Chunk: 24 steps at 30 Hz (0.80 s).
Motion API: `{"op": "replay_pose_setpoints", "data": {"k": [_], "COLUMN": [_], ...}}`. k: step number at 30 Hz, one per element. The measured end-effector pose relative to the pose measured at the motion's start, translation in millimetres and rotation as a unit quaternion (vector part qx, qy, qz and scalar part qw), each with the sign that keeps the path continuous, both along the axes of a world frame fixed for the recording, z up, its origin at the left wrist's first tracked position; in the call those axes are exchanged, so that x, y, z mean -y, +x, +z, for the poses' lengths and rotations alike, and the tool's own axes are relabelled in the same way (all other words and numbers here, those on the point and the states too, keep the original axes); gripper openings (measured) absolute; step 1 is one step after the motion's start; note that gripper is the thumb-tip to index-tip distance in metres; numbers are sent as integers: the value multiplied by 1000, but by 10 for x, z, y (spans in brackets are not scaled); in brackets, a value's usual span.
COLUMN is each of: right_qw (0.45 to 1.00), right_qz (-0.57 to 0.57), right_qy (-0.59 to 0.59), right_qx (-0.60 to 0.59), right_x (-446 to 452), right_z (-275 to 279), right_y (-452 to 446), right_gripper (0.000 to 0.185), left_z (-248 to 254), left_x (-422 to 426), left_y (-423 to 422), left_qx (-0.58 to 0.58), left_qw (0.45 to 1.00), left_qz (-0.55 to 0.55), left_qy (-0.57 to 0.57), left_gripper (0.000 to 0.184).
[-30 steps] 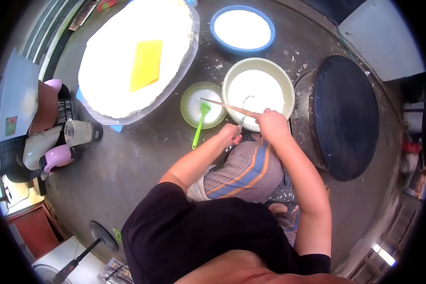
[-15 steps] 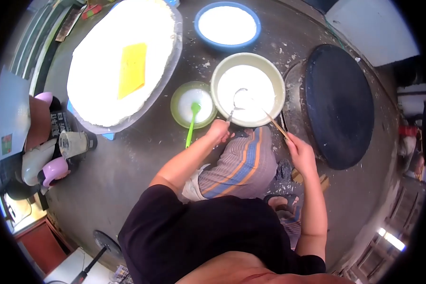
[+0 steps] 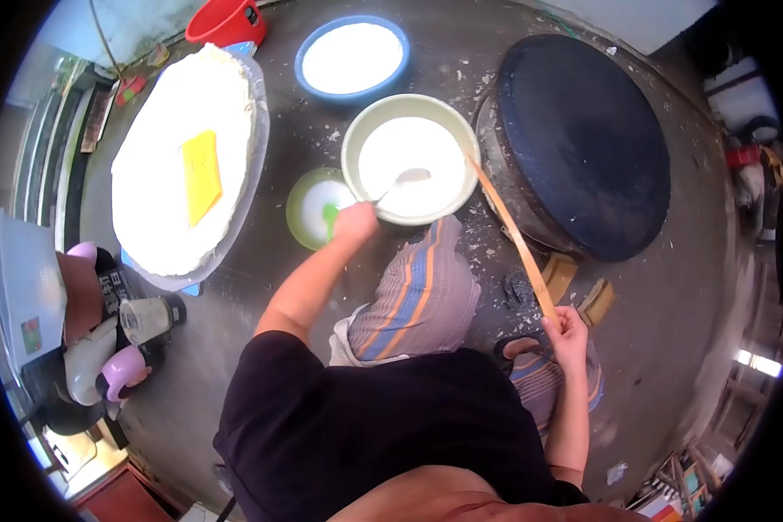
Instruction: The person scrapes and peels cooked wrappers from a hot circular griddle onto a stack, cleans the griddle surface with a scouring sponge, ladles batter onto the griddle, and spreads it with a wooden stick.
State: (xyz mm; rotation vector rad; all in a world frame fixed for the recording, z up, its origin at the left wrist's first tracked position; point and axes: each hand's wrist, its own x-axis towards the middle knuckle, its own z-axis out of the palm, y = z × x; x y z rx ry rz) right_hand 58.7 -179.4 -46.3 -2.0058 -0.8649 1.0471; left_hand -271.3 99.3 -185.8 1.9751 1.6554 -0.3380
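My left hand [image 3: 357,223] is closed round the handle of a metal ladle [image 3: 416,175], whose head sits over the white liquid in a large pale basin [image 3: 350,143]. Pinched by one end in my right hand [image 3: 568,337] is a long flat wooden stick [image 3: 518,237]; its far tip meets the basin's right rim as seen from above. Whether it touches the rim I cannot tell. Beside the basin, a small green bowl [image 3: 297,219] holds whitish liquid and a bright green spoon [image 3: 329,212], partly hidden by my left hand.
A large round black griddle [image 3: 587,148] stands to the right. Behind the basin is a blue tub [image 3: 303,68] of white stuff. At left, a yellow sheet [image 3: 202,178] lies on a broad white pile [image 3: 161,209]. Wooden blocks [image 3: 596,302] lie near my right hand.
My right hand has drawn back toward me, bringing the stick's tip from inside the basin to its right rim. My left hand has shifted left with the ladle. The camera view has turned too.
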Motion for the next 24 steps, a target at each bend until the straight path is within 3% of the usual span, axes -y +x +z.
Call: {"op": "replay_pose_setpoints", "data": {"k": [5, 7, 8, 10, 11, 14, 15, 17, 18, 19, 21, 22, 24], "right_qw": [1000, 1000, 999, 998, 996, 1000, 1000, 998, 998, 998, 995, 994, 994], "right_qz": [-23, -23, -18, -27, -33, -20, -23, -2, -5, -21, -40, -47, -53], "right_qy": [7, 2, -25, -26, -24, 12, 13, 58, 55, 36, 22, 7, -7], "right_qx": [-17, -9, -14, -47, -76, -15, -16, -11, -14, -54, -92, -95, -100], "right_x": [21, 14, 17, 18, 27, 89, 87, 141, 136, 81, 41, 43, 51], "right_z": [-130, -157, -103, 8, 30, -21, -61, -143, -97, 1, 88, 104, 124], "right_y": [-22, -23, -23, -57, -51, -21, -4, -6, -30, -55, -99, -95, -58], "right_gripper": [16, 22, 23, 22, 21, 19, 19, 18, 18, 18, 19, 19, 20], "left_z": [24, 152, 136, 48, -6, -267, -247, -143, -32, -81, -185, -184, 4], "left_x": [126, 86, 54, 20, 69, 137, 56, -143, -172, -140, -116, -60, -29], "left_y": [146, 205, 148, -45, -21, 99, 148, 250, 386, 441, 520, 473, 260], "left_qx": [36, 8, 5, 110, 107, 5, 5, 58, 160, 159, 43, 20, 20], "left_qw": [993, 998, 998, 988, 988, 999, 999, 995, 981, 981, 997, 1000, 1000], "left_qz": [88, 20, 17, 110, 107, 33, 30, -81, 109, 108, 43, -19, -10], "left_qy": [65, -53, -53, 0, -1, -26, -25, 21, 4, 4, 54, 15, -11], "left_gripper": [21, 23, 23, 24, 24, 26, 26, 27, 27, 27, 26, 25, 24]}}
